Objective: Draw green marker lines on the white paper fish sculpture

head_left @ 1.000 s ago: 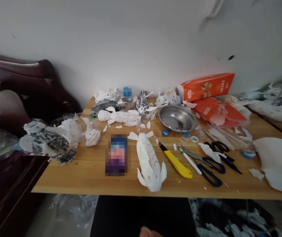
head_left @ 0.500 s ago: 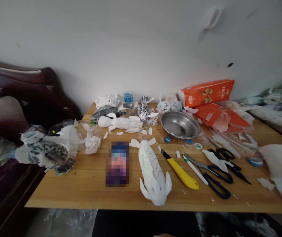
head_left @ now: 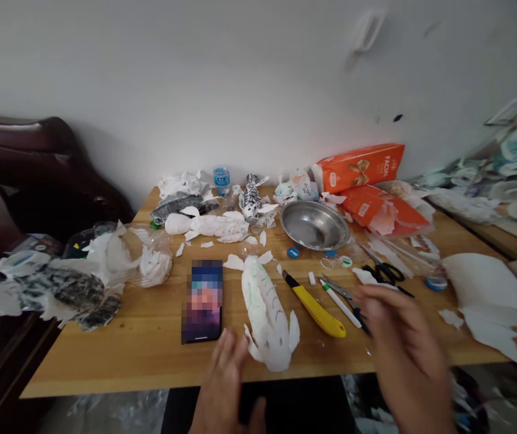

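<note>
My left hand (head_left: pixel 224 380) is at the table's front edge, fingers stretched out and nothing in it. Its fingertips are close to the phone (head_left: pixel 204 301) and a fin of the white paper fish (head_left: pixel 265 313), which has green and dark curved marks. My right hand (head_left: pixel 407 361), smeared by motion, hovers over the dark-handled scissors (head_left: pixel 348 292) and hides most of their handles; its finger closure is unclear. Left of it lie a white pen with a green end (head_left: pixel 342 306) and a yellow utility knife (head_left: pixel 317 307).
Behind are a metal bowl (head_left: pixel 315 226), another white paper figure (head_left: pixel 213 226), a striped figure (head_left: pixel 251 199) and orange tissue packs (head_left: pixel 362 169). A black-and-white figure (head_left: pixel 63 286) sits at left. White paper sheets (head_left: pixel 488 289) and black scissors (head_left: pixel 387 270) lie at right.
Both hands have come into view from below, the left beside the fish and the right over the scissors. The view has turned somewhat to the right. The tabletop objects stay put.
</note>
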A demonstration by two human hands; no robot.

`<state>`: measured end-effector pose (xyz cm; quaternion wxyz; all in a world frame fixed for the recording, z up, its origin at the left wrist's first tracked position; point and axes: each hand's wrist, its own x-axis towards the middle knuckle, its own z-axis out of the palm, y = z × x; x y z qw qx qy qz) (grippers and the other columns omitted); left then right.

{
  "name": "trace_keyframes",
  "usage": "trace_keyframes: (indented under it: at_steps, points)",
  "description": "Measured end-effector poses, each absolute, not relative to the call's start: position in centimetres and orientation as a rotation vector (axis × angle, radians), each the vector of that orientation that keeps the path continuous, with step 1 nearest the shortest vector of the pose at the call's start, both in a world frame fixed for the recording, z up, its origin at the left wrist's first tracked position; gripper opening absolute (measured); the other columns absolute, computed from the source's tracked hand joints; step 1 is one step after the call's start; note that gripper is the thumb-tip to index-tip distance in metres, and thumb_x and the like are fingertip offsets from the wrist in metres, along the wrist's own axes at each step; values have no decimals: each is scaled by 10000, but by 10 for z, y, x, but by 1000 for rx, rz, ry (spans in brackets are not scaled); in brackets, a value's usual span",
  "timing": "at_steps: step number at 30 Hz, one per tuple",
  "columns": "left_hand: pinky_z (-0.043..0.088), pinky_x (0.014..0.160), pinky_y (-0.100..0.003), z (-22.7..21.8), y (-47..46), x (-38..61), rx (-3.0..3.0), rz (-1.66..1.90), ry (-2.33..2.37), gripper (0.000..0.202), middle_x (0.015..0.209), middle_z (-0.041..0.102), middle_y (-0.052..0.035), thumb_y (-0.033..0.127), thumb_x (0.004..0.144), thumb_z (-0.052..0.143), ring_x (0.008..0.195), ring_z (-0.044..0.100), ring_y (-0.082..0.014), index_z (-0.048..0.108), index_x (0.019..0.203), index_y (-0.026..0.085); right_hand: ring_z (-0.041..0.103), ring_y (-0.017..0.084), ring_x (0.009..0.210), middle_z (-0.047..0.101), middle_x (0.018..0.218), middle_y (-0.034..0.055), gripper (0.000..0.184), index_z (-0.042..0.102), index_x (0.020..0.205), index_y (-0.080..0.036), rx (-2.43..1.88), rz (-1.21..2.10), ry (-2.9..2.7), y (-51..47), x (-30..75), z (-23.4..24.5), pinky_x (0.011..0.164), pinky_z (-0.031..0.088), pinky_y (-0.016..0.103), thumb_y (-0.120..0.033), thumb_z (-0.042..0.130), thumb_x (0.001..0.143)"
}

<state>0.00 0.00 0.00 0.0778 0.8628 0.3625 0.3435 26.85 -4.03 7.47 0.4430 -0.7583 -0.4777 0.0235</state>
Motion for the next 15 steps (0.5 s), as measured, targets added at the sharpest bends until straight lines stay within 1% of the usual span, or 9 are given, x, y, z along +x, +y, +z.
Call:
trace_keyframes:
  at_steps: [1,2,4,5,7,9,11,13,15]
  points:
    - [585,1035,-499,-3,5,2,2582,1042,1067,686,1491,533,-233,206,999,523,1453,485,-326,240,1623,172,679,268,1063,690,1154,99,294,647,1178,-252,-1894,54,-1253,-29,275,66,918,571,453,-446,487,1025]
    - [573,1055,-499,-5,9,4,2585,1050,1055,737,1515,511,-249,159,984,511,1502,427,-327,175,1640,151,667,281,1071,693,1115,99,274,676,1100,-243,-1923,58,-1369,-20,283,57,958,543,473,-450,531,994]
    - [544,1087,-518,-10,14,9,2618,1041,1042,777,1537,501,-245,147,968,540,1543,356,-339,158,1645,146,661,277,1071,682,1109,119,300,686,1101,-210,-1962,21,-1475,-7,297,41,966,529,456,-393,467,1009]
    - [526,1102,-533,-12,16,11,2642,1019,1045,778,1538,508,-237,187,971,570,1551,336,-348,177,1642,150,665,277,1059,684,1105,123,314,684,1107,-197,-2013,21,-1517,-4,303,34,954,528,450,-367,436,1016]
    - [486,1126,-575,-15,19,17,2683,965,1063,817,1541,512,-241,343,971,632,1559,304,-383,204,1634,129,672,285,1010,691,1081,127,326,681,1096,-181,-2192,3,-1544,-5,313,26,893,532,440,-333,403,1022]
    - [456,1133,-607,-16,20,23,2707,921,1104,944,1553,488,-272,556,933,647,1554,293,-426,217,1622,76,666,302,973,691,1043,124,304,681,1049,-184,-2415,-68,-1525,-12,319,23,834,526,438,-343,425,1016]
    - [428,1142,-620,-15,19,28,2733,891,1135,1065,1554,484,-285,704,872,625,1546,291,-452,233,1613,47,657,307,962,679,1018,124,285,673,1013,-189,-2535,-124,-1530,-22,323,19,803,517,425,-370,454,1008]
    - [389,1167,-616,-12,17,28,2768,870,1118,1073,1541,512,-260,745,852,606,1550,279,-452,255,1612,74,654,296,953,662,1023,121,283,664,1025,-189,-2527,-96,-1605,-31,327,13,796,515,411,-369,448,1006]
    - [355,1188,-609,-6,16,18,2760,864,1073,968,1537,524,-229,707,904,571,1554,270,-437,268,1612,120,651,290,946,645,1033,119,289,660,1040,-189,-2472,-53,-1692,-37,330,8,798,514,408,-353,426,1001]
